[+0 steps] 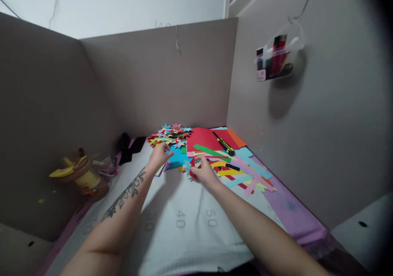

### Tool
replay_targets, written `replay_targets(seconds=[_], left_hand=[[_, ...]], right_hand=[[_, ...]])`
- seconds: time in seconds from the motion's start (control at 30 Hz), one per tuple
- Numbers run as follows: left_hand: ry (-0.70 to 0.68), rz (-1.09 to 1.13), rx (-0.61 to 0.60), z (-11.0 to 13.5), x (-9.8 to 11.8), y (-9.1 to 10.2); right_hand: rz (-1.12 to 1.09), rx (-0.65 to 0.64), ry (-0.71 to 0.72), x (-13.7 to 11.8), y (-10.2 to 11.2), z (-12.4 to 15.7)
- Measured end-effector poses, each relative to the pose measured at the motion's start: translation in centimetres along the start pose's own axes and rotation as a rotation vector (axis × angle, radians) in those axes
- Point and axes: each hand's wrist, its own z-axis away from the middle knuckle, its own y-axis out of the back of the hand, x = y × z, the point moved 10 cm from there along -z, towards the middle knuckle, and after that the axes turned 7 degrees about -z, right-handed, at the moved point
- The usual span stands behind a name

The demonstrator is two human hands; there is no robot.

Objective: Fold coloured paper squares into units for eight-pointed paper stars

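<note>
My right hand pinches a small folded paper star with light blue and red points, just above the white mat. To its left, my left hand hovers by a blue paper sheet, its fingers bent and apart with nothing visible between them. Behind both hands lies a heap of colourful folded paper stars. Beside the right hand are scattered paper strips in green, yellow, red, pink and light blue. A black-and-yellow utility knife rests on a red paper sheet.
Grey panels enclose the table on three sides. A jar with yellow pieces on top stands at the left. Dark cloth or paper lies at the back left. On the right wall hangs a clear plastic container.
</note>
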Motion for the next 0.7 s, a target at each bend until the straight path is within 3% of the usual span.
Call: replay_targets(seconds=[0.13,0.27,0.47,0.6,0.7], left_hand=[[0.112,-0.101,-0.115,-1.7,-5.7,-2.9],[0.174,-0.113,-0.174,-1.5,-7.8,-4.8],[0.169,0.036,-0.196,-1.6,-7.5,-4.9],[0.167,0.233,-0.219,-0.2,-5.4,-4.7],[0.186,0.417,-0.170,1.9,-3.7,-5.0]], right_hand=[[-0.003,0.007,0.010,0.1,0.1,-0.2],[0.008,0.014,0.008,0.3,0.3,-0.2],[0.032,0.004,0.009,0.5,0.3,-0.3],[0.067,0.025,0.027,0.5,0.5,-0.5],[0.124,0.101,0.076,0.2,1.5,-0.7]])
